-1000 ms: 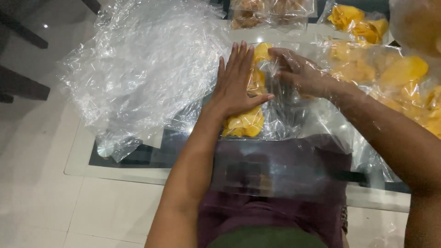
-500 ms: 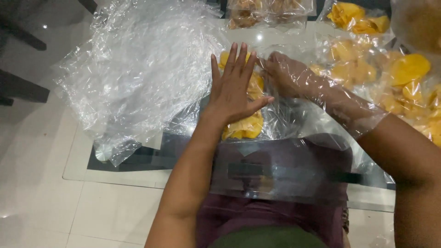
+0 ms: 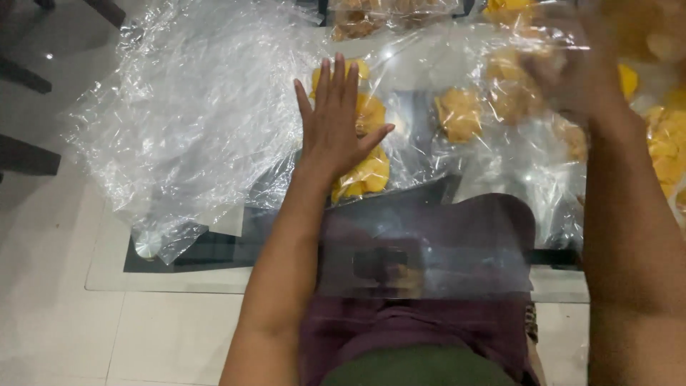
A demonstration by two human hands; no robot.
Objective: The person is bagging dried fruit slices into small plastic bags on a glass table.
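from the head view, looking down past my lap, my left hand (image 3: pixel 337 125) lies flat with the fingers spread and straight, palm pressed down on a clear bag of yellow chips (image 3: pixel 361 154) that rests near the front edge of the glass table (image 3: pixel 179 275). nothing is pinched or gripped there; the hand is open and simply pins the bag, i judge so that the slippery plastic stays put and lies flat under my palm. the chips show on both sides of the hand, above my fingertips and below the heel of the thumb

my right hand (image 3: pixel 572 68) is raised at the far right, blurred and seen through clear film, so i cannot tell whether its fingers are apart or closed on anything. it sits among more bagged chips (image 3: pixel 461 111), which lie just beside the pinned bag on the same tabletop

to the left, a big heap of crumpled clear plastic (image 3: pixel 186 121) spreads over the table's corner and hangs a little past its edge, apart from the bag but touching the space by my wrist. further bags of yellow chips (image 3: pixel 672 143) crowd the right edge. through the glass i see my dark red clothing (image 3: pixel 429 243) and the pale tiled floor (image 3: pixel 57 314) below
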